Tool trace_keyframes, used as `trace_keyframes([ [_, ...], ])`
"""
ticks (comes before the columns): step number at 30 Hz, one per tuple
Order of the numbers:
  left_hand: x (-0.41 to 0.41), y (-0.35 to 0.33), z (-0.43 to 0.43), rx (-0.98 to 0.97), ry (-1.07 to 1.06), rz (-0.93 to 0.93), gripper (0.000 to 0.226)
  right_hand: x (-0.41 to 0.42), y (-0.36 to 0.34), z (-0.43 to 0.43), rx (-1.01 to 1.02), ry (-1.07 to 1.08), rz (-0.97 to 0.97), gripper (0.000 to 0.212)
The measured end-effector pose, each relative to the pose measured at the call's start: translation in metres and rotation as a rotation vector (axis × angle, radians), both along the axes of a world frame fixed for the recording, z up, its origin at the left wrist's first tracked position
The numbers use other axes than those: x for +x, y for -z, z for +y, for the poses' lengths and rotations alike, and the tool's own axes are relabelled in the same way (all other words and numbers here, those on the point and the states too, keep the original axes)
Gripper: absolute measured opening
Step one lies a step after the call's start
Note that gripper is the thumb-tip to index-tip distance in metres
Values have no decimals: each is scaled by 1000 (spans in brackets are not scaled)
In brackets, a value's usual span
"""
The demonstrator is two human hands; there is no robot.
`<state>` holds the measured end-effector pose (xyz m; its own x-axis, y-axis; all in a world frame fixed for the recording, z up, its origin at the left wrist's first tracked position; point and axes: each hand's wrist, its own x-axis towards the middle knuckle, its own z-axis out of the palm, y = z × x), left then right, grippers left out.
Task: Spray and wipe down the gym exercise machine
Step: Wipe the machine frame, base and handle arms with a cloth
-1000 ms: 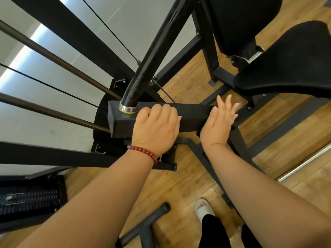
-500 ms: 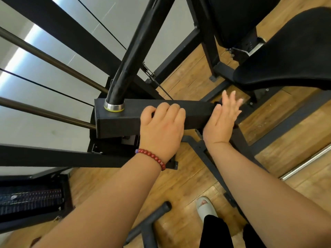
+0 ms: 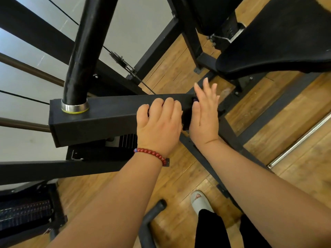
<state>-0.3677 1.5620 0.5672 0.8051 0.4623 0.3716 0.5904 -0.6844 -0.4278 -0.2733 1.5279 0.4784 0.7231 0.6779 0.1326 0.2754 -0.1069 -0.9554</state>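
Observation:
A black square beam (image 3: pixel 100 117) of the gym machine runs across the middle, with a thick black tube (image 3: pixel 86 56) rising from a silver collar at its left end. My left hand (image 3: pixel 159 126), with a red bead bracelet on the wrist, grips the beam near its right end, fingers curled over the top edge. My right hand (image 3: pixel 206 113) lies flat against the beam's right end face, fingers straight and pointing away from me. No cloth or spray bottle shows in either hand.
The black padded seat (image 3: pixel 279 43) and backrest frame stand at the upper right. Thin cables and steel guide rods (image 3: pixel 30 70) cross the left side over a pale wall. A weight stack (image 3: pixel 23 212) sits at the lower left. Below are the wooden floor, a black handle (image 3: pixel 152 217) and my slippered foot (image 3: pixel 200 203).
My left hand has slid right along the beam until it is close to my right hand. The view has drawn nearer to the beam.

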Motion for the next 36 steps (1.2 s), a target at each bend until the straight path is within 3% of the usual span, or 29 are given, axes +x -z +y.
trace_keyframes([
  [5, 1, 0, 0, -3, -5, 11, 11, 10, 17, 2, -25, 25, 7, 57],
  [10, 4, 1, 0, -7, 29, -69, 15, 19, 47, -3, -193, 265, 325, 59],
  [15, 5, 2, 0, 64, -35, 59, 13, 4, 14, 5, -43, 127, 125, 51],
  [18, 7, 1, -1, 82, -36, 63, 13, 9, 28, 2, 6, 107, 111, 55],
  [25, 4, 9, 0, -43, -11, -34, 19, 22, 74, -8, -147, 252, 444, 47],
  [30, 2, 13, -2, -210, 3, -44, 34, 11, 44, 3, 10, 200, 288, 44],
  [33, 4, 26, -7, -144, 7, -21, 33, 14, 51, -1, 43, 160, 186, 51],
  [36, 7, 36, -11, -80, -12, -10, 33, 16, 67, -3, 7, 205, 236, 49],
])
